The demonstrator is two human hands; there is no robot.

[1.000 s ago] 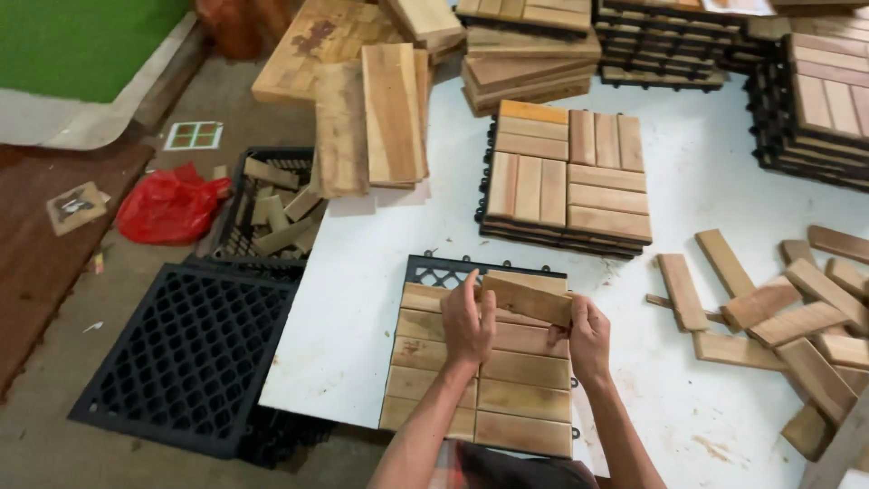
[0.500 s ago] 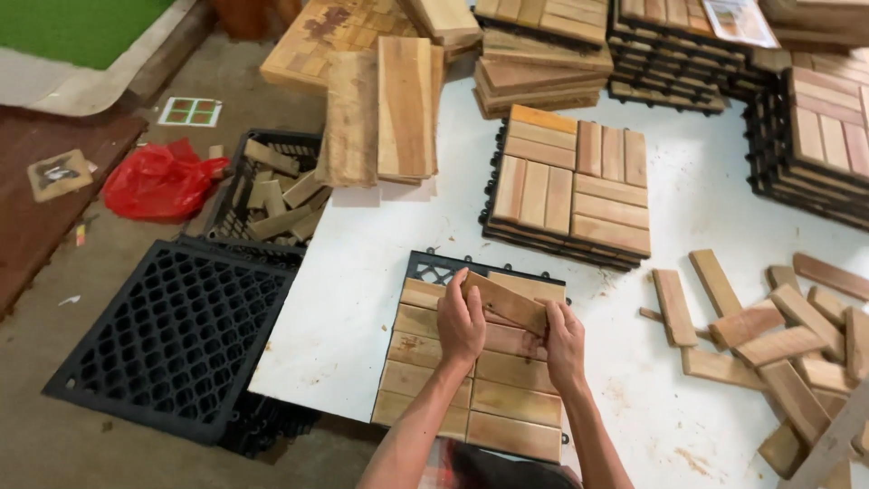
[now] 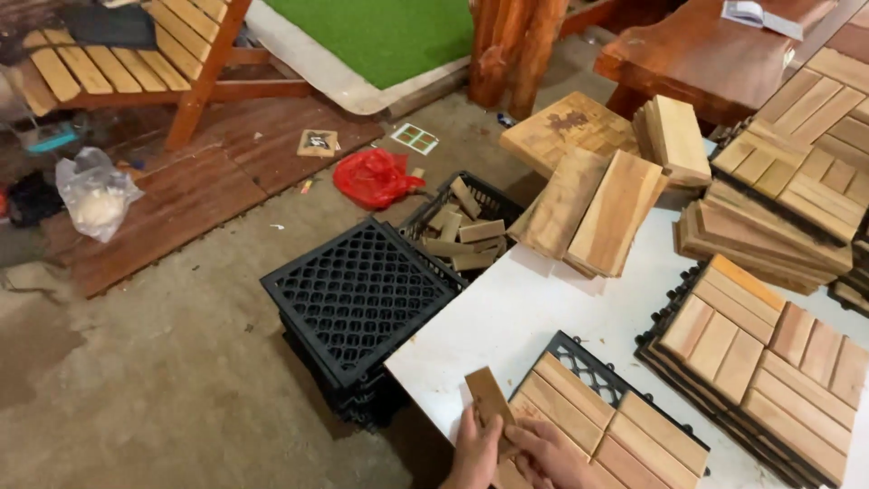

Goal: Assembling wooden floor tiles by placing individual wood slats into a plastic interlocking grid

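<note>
My left hand (image 3: 475,448) and my right hand (image 3: 548,457) meet at the bottom edge and together hold a short wooden slat (image 3: 489,397) tilted upward. Just right of it lies a partly filled deck tile (image 3: 606,426) on the white table (image 3: 507,317): wooden slats sit on a black plastic grid, and the grid shows bare at the tile's far corner (image 3: 587,362).
A stack of black plastic grids (image 3: 362,290) stands on the concrete floor left of the table. Behind it is a black crate of wood offcuts (image 3: 466,231). Finished tiles (image 3: 769,353) and loose board stacks (image 3: 597,208) fill the table's right. A red bag (image 3: 373,177) lies on the floor.
The view has swung left and tilted up, showing more floor. My hands lifted the slat off the tile's top edge and now hold it at the tile's left corner.
</note>
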